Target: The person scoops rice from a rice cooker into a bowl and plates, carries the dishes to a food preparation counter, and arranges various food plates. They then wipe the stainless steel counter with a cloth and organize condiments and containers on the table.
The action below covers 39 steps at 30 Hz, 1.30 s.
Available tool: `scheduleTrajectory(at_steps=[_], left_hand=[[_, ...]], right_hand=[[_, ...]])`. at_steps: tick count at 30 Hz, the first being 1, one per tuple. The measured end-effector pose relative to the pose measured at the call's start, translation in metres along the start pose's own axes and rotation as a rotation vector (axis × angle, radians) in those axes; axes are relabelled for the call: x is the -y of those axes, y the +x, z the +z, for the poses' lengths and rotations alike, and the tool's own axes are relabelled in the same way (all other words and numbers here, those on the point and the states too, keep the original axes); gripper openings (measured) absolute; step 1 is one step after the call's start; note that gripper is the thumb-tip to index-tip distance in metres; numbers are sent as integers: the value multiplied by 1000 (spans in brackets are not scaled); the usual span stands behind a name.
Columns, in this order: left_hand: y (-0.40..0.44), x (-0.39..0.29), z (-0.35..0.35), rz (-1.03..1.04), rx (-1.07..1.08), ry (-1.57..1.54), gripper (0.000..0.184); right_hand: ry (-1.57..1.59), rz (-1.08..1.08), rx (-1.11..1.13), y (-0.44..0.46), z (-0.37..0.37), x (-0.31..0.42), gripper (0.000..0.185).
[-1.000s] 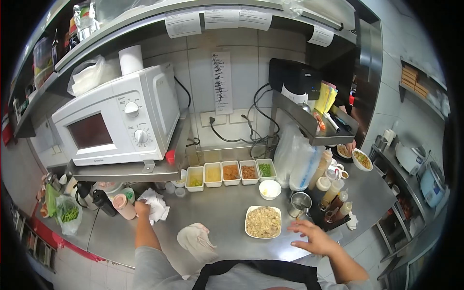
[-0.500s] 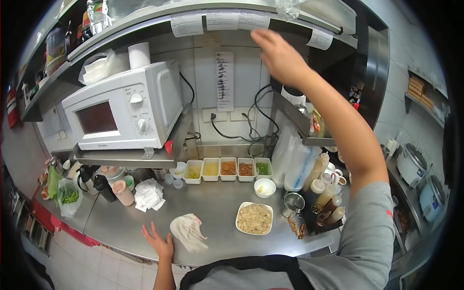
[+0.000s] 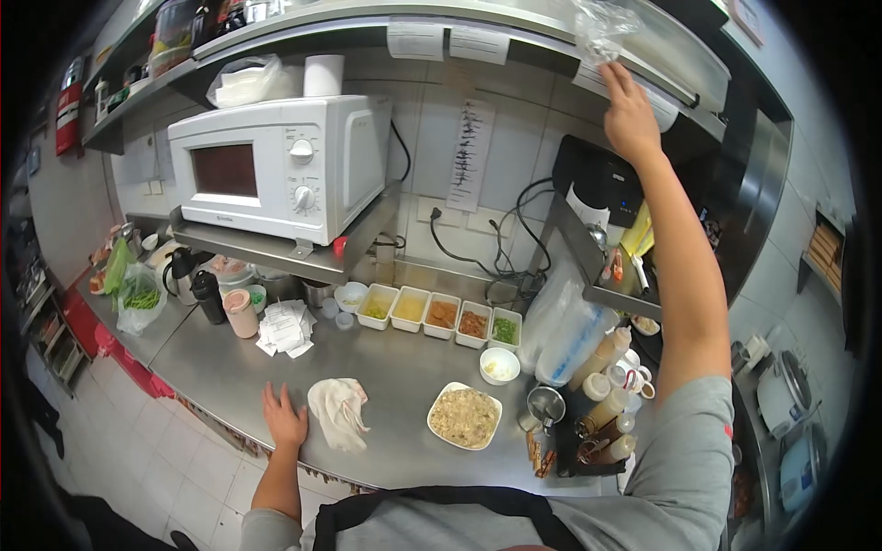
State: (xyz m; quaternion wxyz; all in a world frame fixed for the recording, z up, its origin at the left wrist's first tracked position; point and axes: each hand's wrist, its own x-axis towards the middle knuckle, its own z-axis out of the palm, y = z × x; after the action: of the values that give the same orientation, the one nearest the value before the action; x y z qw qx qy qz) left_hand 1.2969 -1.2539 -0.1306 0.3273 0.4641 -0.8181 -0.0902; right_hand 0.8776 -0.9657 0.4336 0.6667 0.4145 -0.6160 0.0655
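Note:
High on the right, my right hand (image 3: 632, 119) reaches up to the metal shelf edge. Its stretched fingers touch a paper order slip (image 3: 591, 79) hanging there; whether they pinch it I cannot tell. Another slip (image 3: 660, 108) hangs just to the right. My left hand (image 3: 285, 418) lies on the steel counter near its front edge, fingers spread, holding nothing. Beside it is a crumpled white cloth (image 3: 338, 413). A square white bowl of rice-like food (image 3: 465, 418) stands on the counter further right.
White tubs of ingredients (image 3: 441, 315) line the back, near a small white bowl (image 3: 499, 365). Sauce bottles (image 3: 606, 413) and a metal cup (image 3: 546, 405) crowd the right. A microwave (image 3: 276, 170) sits on a raised shelf above loose paper slips (image 3: 287, 328). A black printer (image 3: 597, 179) is under my right arm.
My right hand has moved right along the shelf edge, and one slip now hangs further right, beside the last one. My left hand has come down onto the counter. The view has shifted.

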Motion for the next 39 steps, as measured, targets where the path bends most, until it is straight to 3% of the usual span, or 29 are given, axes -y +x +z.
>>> scheduleTrajectory(at_steps=[4, 8, 9, 11, 12, 13, 14, 15, 16, 17, 18, 19, 22, 26, 29, 34, 37, 39], left_hand=[[-1, -3, -3, -6, 0, -5, 71], [0, -11, -12, 77, -30, -46, 71], [1, -10, -10, 70, -39, -46, 71], [2, -6, -4, 55, -45, -39, 70], [3, -4, -1, 56, -59, 0, 70], [3, -1, 2, 61, -67, 43, 69], [1, 1, 3, 74, -68, 89, 68], [-1, 0, 0, 93, -96, 95, 66], [-3, -2, 1, 124, -116, 97, 64], [-1, -2, -1, 163, -131, 95, 61], [4, 1, -3, 196, -144, 60, 62], [7, 2, -3, 221, -156, 21, 62], [6, 4, 2, 225, -209, -126, 63], [-2, 7, 2, 236, -271, -58, 64], [-20, -41, -25, 302, -254, -76, 63], [-88, -126, -29, 345, -189, -177, 63], [-147, -189, -12, 339, -108, -372, 65], [-183, -230, 2, 284, -51, -372, 65]], right_hand=[[72, -3, -212, 5, -9, 35, 58], [320, -229, -196, 31, 11, 103, 39], [361, -256, -135, 43, 6, 126, 45], [427, -290, -85, 66, 3, 171, 40], [476, -313, -227, 69, 10, 193, 38], [487, -359, -134, 68, -5, 212, 37], [480, -380, -28, 60, -31, 230, 35], [682, -382, -14, 47, -55, 250, 28], [769, -516, 12, 18, -79, 260, 20], [935, -598, -117, -17, -94, 276, 19], [839, -549, -309, -57, -96, 319, 16], [704, -672, -158, -92, -146, 299, 18], [1183, -733, -16, -180, -196, 291, 15], [1280, -102, 182, -253, -220, 221, 13], [791, 199, 276, -305, -239, 128, 13], [342, 964, 345, -411, -253, -5, 13], [286, 1205, 431, -505, -222, -51, 12], [307, 1045, 574, -551, -197, -58, 13]])
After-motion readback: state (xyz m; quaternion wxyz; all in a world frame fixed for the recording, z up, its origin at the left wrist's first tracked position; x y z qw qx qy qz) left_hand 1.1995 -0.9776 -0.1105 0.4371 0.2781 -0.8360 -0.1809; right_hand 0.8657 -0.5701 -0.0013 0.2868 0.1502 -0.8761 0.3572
